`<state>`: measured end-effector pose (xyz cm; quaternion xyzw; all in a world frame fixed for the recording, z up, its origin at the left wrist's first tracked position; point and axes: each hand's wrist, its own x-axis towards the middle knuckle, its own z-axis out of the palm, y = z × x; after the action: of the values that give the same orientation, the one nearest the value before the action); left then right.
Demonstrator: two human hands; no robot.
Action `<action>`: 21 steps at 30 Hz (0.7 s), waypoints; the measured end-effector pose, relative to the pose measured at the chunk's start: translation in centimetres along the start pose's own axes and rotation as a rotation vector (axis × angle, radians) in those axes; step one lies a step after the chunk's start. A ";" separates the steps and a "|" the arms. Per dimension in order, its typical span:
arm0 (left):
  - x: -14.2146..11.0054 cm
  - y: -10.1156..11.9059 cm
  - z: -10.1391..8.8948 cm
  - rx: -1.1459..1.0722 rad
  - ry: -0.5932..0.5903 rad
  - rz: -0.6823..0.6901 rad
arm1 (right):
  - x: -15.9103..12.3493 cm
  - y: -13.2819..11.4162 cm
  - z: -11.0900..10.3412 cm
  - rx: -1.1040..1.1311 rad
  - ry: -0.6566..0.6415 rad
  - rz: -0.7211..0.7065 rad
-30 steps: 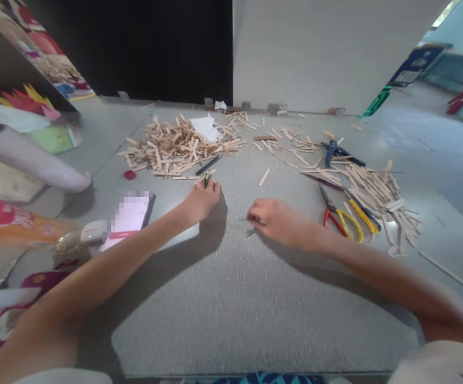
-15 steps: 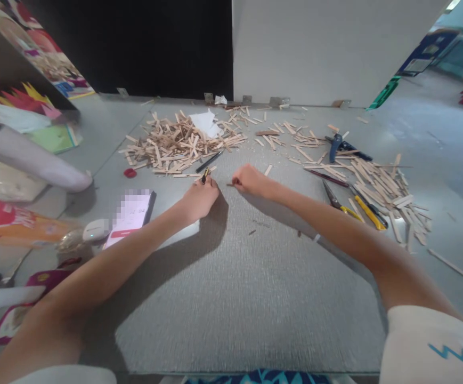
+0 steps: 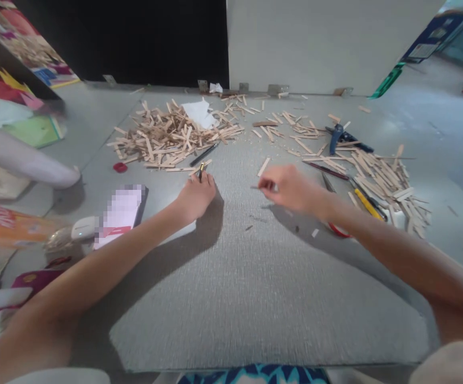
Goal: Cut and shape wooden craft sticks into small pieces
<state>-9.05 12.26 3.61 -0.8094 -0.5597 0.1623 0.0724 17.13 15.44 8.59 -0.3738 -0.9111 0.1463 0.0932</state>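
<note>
My left hand [image 3: 197,196] is closed on the table, left of centre. A small black-and-yellow object [image 3: 201,169] pokes out from its fingers; its kind I cannot make out. My right hand [image 3: 285,186] is closed in a pinch at centre right, slightly blurred. From its fingertips a short thin wooden stick piece [image 3: 254,187] points left. Close behind that hand lies a loose wooden stick [image 3: 264,166]. A heap of cut wooden sticks [image 3: 167,136] sits beyond my left hand, with a dark pen-like tool [image 3: 204,154] at its near edge.
On the right lie blue-handled pliers [image 3: 336,140], a yellow cutter [image 3: 367,202], scissors partly under my right forearm, and more sticks [image 3: 379,173]. A phone [image 3: 121,213], a red cap [image 3: 120,167] and an orange package [image 3: 7,224] are on the left. Upright panels [image 3: 327,42] stand behind.
My right hand has moved right, away from my left hand, carrying the short stick piece. My left hand keeps its place on the table. The whole view has shifted slightly.
</note>
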 end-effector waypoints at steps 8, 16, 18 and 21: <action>0.0 0.0 -0.1 0.012 0.020 0.014 | -10.7 -5.3 3.3 -0.113 -0.298 -0.249; -0.3 0.4 -0.3 0.030 0.054 -0.013 | -1.3 6.6 1.8 -0.121 -0.118 0.094; -0.4 0.5 -0.4 0.032 0.056 -0.017 | 1.0 10.0 1.0 -0.156 -0.058 0.172; -0.4 0.6 -0.5 0.041 0.062 -0.024 | 3.3 13.4 -0.2 -0.210 0.019 0.275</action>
<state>-8.45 11.66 4.01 -0.8057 -0.5633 0.1479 0.1081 23.64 26.90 4.43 -0.5039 -0.8608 0.0580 0.0416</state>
